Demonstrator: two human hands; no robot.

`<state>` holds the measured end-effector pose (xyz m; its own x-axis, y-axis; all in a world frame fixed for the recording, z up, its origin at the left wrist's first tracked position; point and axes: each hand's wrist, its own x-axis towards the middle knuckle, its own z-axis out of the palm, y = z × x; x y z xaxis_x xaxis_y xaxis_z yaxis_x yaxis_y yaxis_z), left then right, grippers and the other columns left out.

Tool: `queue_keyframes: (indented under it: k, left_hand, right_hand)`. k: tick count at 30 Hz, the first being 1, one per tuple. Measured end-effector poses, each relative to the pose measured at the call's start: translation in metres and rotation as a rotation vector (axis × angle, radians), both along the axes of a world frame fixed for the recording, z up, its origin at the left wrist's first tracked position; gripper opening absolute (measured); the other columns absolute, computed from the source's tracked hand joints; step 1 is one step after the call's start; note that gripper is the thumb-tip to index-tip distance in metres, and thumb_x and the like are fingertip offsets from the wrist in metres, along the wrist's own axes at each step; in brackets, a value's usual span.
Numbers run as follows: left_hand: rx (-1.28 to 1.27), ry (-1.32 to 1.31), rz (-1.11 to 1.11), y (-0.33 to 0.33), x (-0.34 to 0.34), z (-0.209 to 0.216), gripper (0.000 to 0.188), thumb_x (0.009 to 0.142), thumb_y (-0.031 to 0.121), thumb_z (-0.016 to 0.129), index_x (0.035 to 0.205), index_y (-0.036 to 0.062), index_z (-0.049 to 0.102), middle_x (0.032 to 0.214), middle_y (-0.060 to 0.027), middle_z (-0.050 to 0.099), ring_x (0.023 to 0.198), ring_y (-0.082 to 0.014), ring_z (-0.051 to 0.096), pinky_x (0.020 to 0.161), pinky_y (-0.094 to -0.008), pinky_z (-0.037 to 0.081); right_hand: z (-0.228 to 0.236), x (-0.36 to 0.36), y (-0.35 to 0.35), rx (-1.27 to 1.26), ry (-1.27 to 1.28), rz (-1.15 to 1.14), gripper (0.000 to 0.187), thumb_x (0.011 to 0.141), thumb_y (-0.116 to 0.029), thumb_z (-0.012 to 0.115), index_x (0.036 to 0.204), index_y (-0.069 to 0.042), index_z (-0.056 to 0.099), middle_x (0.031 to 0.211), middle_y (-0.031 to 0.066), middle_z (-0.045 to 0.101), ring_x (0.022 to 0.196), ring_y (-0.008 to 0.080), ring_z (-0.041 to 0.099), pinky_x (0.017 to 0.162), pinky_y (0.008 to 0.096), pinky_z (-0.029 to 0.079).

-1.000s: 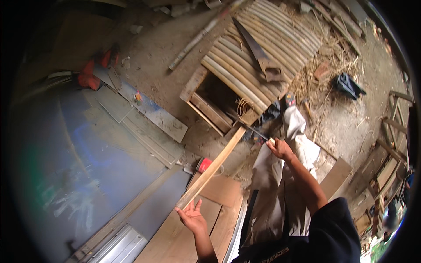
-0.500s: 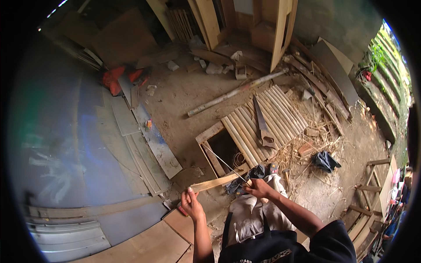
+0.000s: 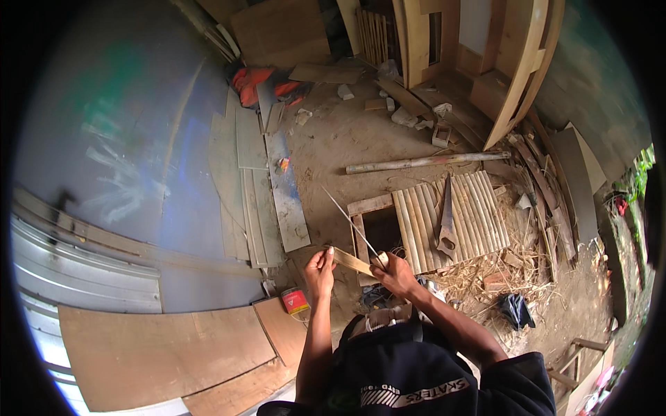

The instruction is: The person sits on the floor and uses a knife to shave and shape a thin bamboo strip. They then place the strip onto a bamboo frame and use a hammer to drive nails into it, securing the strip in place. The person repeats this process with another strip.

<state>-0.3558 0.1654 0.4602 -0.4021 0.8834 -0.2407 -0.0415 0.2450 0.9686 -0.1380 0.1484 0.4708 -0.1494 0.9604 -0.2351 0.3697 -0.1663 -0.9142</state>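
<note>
Between my hands stretches a flat, pale strip of wood or bamboo (image 3: 352,261). My left hand (image 3: 320,274) pinches its left end between thumb and fingers. My right hand (image 3: 395,276) is wrapped round the light handle of a long, thin-bladed knife (image 3: 345,213), whose blade points up and to the left. The strip's right end meets my right hand; whether those fingers also grip it is hidden. Beyond my hands, a slatted bamboo panel (image 3: 421,208) lies over a wooden frame (image 3: 370,205), with a handsaw (image 3: 447,218) resting on the slats.
Shavings (image 3: 513,267) and a black plastic bag (image 3: 517,310) litter the ground at right. A long pole (image 3: 423,163) lies past the panel. Boards (image 3: 277,187) lie at left. A red-and-yellow can (image 3: 295,301) stands beside my left forearm, near plywood sheets (image 3: 166,347).
My view has swung left and both hands are closer together. The strip is foreshortened between them, and the knife blade points more steeply upward. Both hands keep their hold.
</note>
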Motion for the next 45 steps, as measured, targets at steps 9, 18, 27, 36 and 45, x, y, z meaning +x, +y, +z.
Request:
queue_keyframes:
  k: [9, 18, 27, 36, 45]
  left_hand:
    - [0.105, 0.1, 0.005, -0.022, 0.087, 0.006, 0.027, 0.096, 0.022, 0.07, 0.095, -0.0046, 0.069, 0.083, 0.0028, 0.065, 0.076, -0.003, 0.055, 0.068, -0.0206, 0.044]
    - [0.201, 0.092, 0.008, -0.036, 0.114, 0.003, 0.023, 0.099, 0.013, 0.063, 0.113, -0.0053, 0.065, 0.096, -0.0044, 0.069, 0.082, -0.0061, 0.061, 0.073, -0.0201, 0.047]
    - [0.087, 0.145, 0.307, -0.028, 0.052, -0.008, 0.029, 0.098, 0.029, 0.065, 0.107, 0.0018, 0.065, 0.077, 0.0062, 0.05, 0.074, -0.005, 0.05, 0.069, -0.0214, 0.046]
    - [0.163, 0.156, 0.189, -0.014, 0.089, -0.047, 0.067, 0.106, 0.055, 0.03, 0.121, -0.0049, 0.058, 0.114, -0.0176, 0.063, 0.114, -0.0262, 0.06, 0.099, -0.0379, 0.046]
    - [0.422, -0.191, 0.443, 0.017, 0.101, -0.007, 0.066, 0.096, 0.072, 0.037, 0.093, 0.0069, 0.051, 0.08, -0.0076, 0.056, 0.068, -0.0218, 0.059, 0.066, -0.0375, 0.051]
  right_hand:
    - [0.024, 0.024, 0.037, 0.169, 0.139, 0.122, 0.042, 0.083, -0.024, 0.08, 0.106, 0.003, 0.058, 0.086, 0.0171, 0.067, 0.079, 0.0206, 0.064, 0.073, 0.0387, 0.052]
    - [-0.006, 0.053, 0.048, 0.106, 0.234, 0.221, 0.041, 0.082, -0.02, 0.081, 0.106, 0.002, 0.058, 0.088, 0.0187, 0.067, 0.082, 0.0274, 0.068, 0.074, 0.0381, 0.053]
    - [-0.005, 0.075, 0.041, 0.011, 0.161, 0.181, 0.035, 0.089, -0.025, 0.074, 0.105, 0.002, 0.06, 0.085, 0.01, 0.067, 0.077, 0.0146, 0.062, 0.071, 0.0334, 0.052]
    - [-0.001, 0.107, 0.047, 0.006, 0.062, 0.237, 0.045, 0.089, -0.035, 0.069, 0.107, 0.005, 0.059, 0.093, 0.0257, 0.069, 0.094, 0.0408, 0.068, 0.081, 0.0443, 0.053]
    - [-0.003, 0.154, 0.041, -0.017, -0.028, 0.218, 0.05, 0.087, -0.038, 0.071, 0.11, 0.005, 0.061, 0.092, 0.0251, 0.07, 0.09, 0.0397, 0.069, 0.078, 0.044, 0.053]
